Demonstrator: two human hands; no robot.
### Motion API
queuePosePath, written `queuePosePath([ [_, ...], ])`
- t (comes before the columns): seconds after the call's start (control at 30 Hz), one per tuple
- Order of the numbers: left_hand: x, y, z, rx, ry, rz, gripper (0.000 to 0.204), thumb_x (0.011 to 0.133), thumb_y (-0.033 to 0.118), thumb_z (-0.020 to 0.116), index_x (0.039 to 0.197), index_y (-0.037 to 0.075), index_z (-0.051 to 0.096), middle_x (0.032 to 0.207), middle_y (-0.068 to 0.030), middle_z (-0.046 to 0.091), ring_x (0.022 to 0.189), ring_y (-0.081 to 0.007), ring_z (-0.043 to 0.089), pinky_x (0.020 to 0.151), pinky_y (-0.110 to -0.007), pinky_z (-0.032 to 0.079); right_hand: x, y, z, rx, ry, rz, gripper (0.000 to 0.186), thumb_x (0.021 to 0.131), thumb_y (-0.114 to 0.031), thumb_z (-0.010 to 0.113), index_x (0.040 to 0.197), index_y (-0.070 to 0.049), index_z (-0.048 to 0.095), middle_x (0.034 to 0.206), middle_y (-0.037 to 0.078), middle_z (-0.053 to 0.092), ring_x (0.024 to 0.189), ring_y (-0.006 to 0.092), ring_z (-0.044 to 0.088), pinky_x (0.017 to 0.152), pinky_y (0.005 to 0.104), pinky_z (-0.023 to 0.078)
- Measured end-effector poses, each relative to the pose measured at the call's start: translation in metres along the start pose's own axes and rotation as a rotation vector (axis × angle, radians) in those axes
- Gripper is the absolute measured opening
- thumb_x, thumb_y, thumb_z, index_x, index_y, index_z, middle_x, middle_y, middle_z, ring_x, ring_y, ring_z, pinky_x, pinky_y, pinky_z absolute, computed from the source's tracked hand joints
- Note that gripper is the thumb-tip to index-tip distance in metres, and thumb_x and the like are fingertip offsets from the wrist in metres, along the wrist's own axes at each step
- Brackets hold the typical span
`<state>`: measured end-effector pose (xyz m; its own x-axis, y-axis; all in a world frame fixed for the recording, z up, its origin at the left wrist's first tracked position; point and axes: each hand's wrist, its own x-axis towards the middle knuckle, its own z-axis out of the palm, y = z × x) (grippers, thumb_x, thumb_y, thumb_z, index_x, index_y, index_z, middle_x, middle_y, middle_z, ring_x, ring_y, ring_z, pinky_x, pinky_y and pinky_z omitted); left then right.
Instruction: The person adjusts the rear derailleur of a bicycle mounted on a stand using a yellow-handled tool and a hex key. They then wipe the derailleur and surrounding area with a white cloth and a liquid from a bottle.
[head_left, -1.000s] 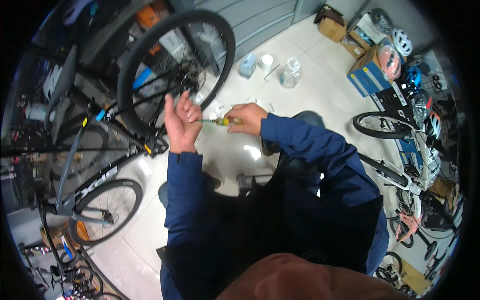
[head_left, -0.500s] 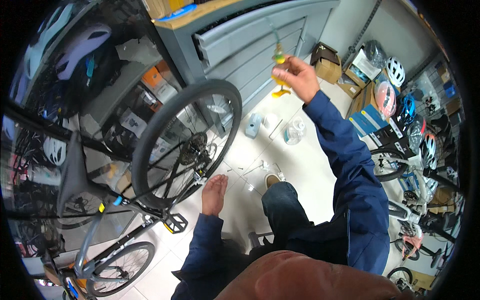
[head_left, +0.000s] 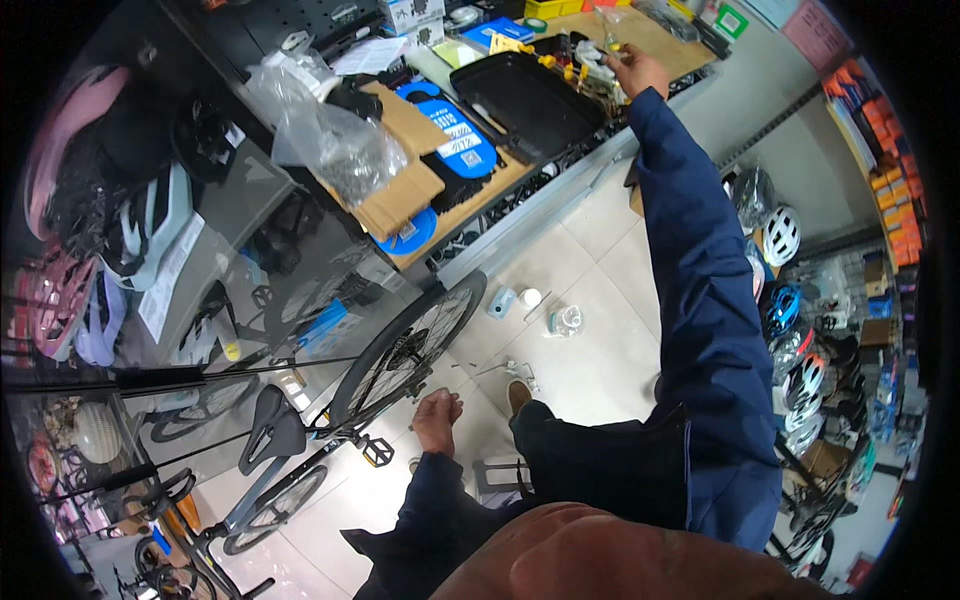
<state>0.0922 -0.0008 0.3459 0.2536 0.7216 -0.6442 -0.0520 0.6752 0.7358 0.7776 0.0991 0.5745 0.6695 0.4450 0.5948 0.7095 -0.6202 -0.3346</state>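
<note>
My right hand (head_left: 637, 72) reaches over the far right of a wooden workbench (head_left: 682, 45). Its fingers are pinched on a small clear-and-yellow piece (head_left: 612, 42), partly lost among the clutter behind it. Just left of that hand lie several yellow fittings, beside a black tray (head_left: 530, 105) on the bench. Low in the middle, my left hand (head_left: 437, 418) hangs with curled fingers near a bicycle's rear wheel (head_left: 475, 300); whether anything is in it is hidden. Behind the wheel's spokes the cassette shows, and the black saddle (head_left: 273, 430) is to the left.
An open cardboard box (head_left: 410, 205) with clear plastic wrap sits at the bench's left end. A partly open drawer (head_left: 560, 205) runs under the benchtop. On the tiled floor stand a blue container (head_left: 501, 302), a white cup (head_left: 530, 298) and a clear jar (head_left: 565, 320). Helmets (head_left: 781, 236) line the right.
The view has tilted up, bringing the benchtop in. My right hand has gone from in front of the drawers to over the bench with the yellow piece. My left hand's fingers have curled.
</note>
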Motion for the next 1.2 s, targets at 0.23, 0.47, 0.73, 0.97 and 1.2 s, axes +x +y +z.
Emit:
queuePosePath([
  [0.23,-0.007,0.041,0.069,0.043,0.063,0.131,0.018,0.097,0.012,0.074,0.11,0.002,0.07,0.095,-0.004,0.072,0.081,-0.0122,0.067,0.076,-0.027,0.058,0.027,0.019,0.059,0.018,-0.134,0.013,0.044,0.088,-0.043,0.076,0.117,-0.01,0.075,0.106,0.018,0.076,0.101,0.0378,0.071,0.089,0.0462,0.056],
  [0.47,-0.009,0.032,0.078,-0.1,0.079,0.064,0.021,0.097,0.007,0.072,0.117,-0.001,0.067,0.106,-0.0082,0.072,0.093,-0.0164,0.069,0.085,-0.03,0.059,-0.105,0.006,-0.008,0.791,-0.318,0.066,0.03,0.1,-0.03,0.07,0.109,-0.002,0.074,0.092,0.003,0.075,0.085,0.0065,0.063,0.077,0.0269,0.053],
  [0.73,-0.022,-0.015,0.046,-0.141,-0.028,-0.081,0.02,0.099,0.006,0.069,0.118,0.0,0.068,0.109,-0.0096,0.074,0.095,-0.0176,0.071,0.085,-0.029,0.059,-0.485,-0.119,-0.052,1.035,-1.321,0.523,0.023,0.098,-0.012,0.069,0.119,-0.007,0.074,0.099,-0.002,0.072,0.071,0.0038,0.054,0.065,0.0215,0.046],
  [0.97,-0.036,-0.061,-0.021,-0.055,-0.069,-0.23,0.015,0.098,0.007,0.072,0.111,-0.001,0.071,0.1,-0.0069,0.074,0.088,-0.0146,0.068,0.082,-0.029,0.057,-0.58,-0.171,-0.087,0.921,-1.445,0.519,0.023,0.094,-0.018,0.074,0.113,-0.005,0.074,0.09,0.002,0.073,0.068,0.0053,0.052,0.064,0.0238,0.045],
  [1.2,-0.026,-0.12,-0.102,0.074,-0.069,-0.202,0.013,0.097,0.005,0.071,0.11,0.0,0.07,0.094,-0.0041,0.073,0.085,-0.012,0.068,0.08,-0.027,0.056,-0.672,-0.166,-0.055,0.813,-1.478,0.468,0.018,0.094,-0.017,0.074,0.108,-0.006,0.076,0.088,0.001,0.074,0.071,0.0068,0.057,0.066,0.026,0.049],
])
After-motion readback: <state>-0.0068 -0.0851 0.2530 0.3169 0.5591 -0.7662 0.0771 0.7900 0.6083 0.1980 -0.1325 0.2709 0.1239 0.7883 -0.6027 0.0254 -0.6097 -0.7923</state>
